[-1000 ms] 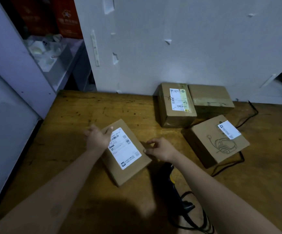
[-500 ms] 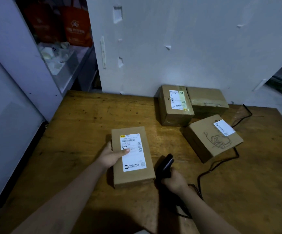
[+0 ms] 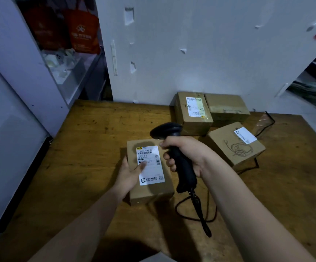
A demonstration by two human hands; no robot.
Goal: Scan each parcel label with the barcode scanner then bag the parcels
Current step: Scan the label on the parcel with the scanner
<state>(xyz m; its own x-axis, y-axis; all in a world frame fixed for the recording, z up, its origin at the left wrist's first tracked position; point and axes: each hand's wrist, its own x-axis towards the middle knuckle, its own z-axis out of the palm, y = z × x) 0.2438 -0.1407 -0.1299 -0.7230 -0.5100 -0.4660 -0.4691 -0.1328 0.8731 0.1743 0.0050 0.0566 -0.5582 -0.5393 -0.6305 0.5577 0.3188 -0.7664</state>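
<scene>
**Head view: scanning step, judged to be the 1st of 4 parcels.** The near parcel (image 3: 149, 190) lies flat on the wooden table (image 3: 89, 148) with its label (image 3: 150, 163) facing up. All positions below are given relative to it.

- **Left hand:** The left hand (image 3: 129, 173) holds the parcel's left edge, with the thumb laid across the left side of the label. The other fingers are hidden beside or under the box.
- **Right hand:** The right hand (image 3: 187, 154) is wrapped tightly round the handle of the black scanner (image 3: 183, 167), with the index finger at the front of the grip.
- **Scanner:** It is raised off the table, just right of the parcel. Its head is over the parcel's far right corner, close to the barcode at the top of the label. Its cable (image 3: 200, 214) loops on the table to the right of the parcel.
- **Scan state:** No beam shows on the label, so it cannot be told whether the read has happened.
- **Other parcels:** 3 more stand beyond the parcel and to its right. A labelled box (image 3: 191, 114) and a plain box (image 3: 227, 106) sit side by side against the wall. Nearer is a box with a headphone drawing (image 3: 236, 146) that bears a small label.

**Judgement:** the task is at an early stage, with nothing bagged. The next move calls for aiming the scanner's head down at the barcode, with the thumb clear of the printed bars, and pressing the trigger. After that, this parcel is set aside and 1 of the other 3 is drawn in. No bag for the parcels can be identified near the parcel.
</scene>
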